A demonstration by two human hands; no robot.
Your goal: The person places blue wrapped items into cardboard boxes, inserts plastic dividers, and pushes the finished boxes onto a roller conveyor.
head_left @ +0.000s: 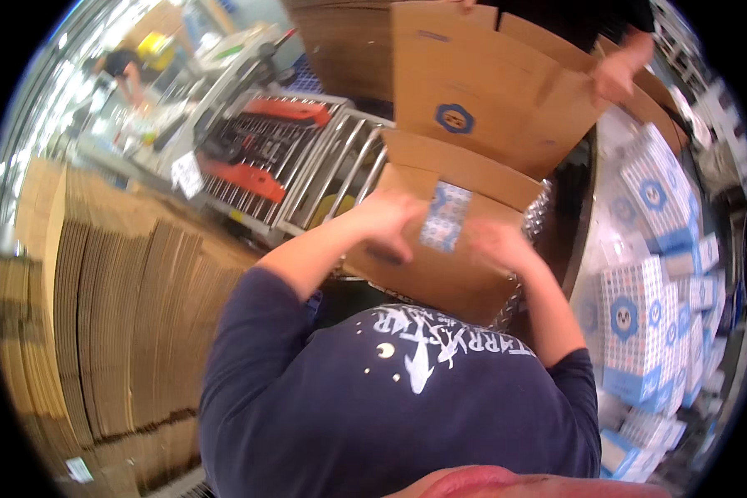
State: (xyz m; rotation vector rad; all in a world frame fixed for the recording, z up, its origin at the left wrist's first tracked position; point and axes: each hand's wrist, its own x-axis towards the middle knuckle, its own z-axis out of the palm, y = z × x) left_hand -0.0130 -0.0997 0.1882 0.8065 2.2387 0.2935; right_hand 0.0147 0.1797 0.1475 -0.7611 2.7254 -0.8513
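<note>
Directly ahead of me lies a brown cardboard box [465, 286], with a raised flap along its far side. A white-and-blue patterned strip [446, 217] lies flat on its upper face. My left hand [388, 221] is over the box's left part, thumb and fingers apart, beside a small dark patch I cannot make out. On the other side of the strip, my right hand [500, 244] reaches over the cardboard. Its fingers look stretched out, though blurred. Silvery crinkled material [538, 207] shows along the box's right edge.
Across from me, another person's hand [616, 78] grips a large opened carton [494, 91]. Left stand stacks of flat cardboard [124, 324] and a roller conveyor [328, 170] with orange-red parts. White-and-blue packages [635, 319] pile up on the right. Another person [124, 70] bends at the far left.
</note>
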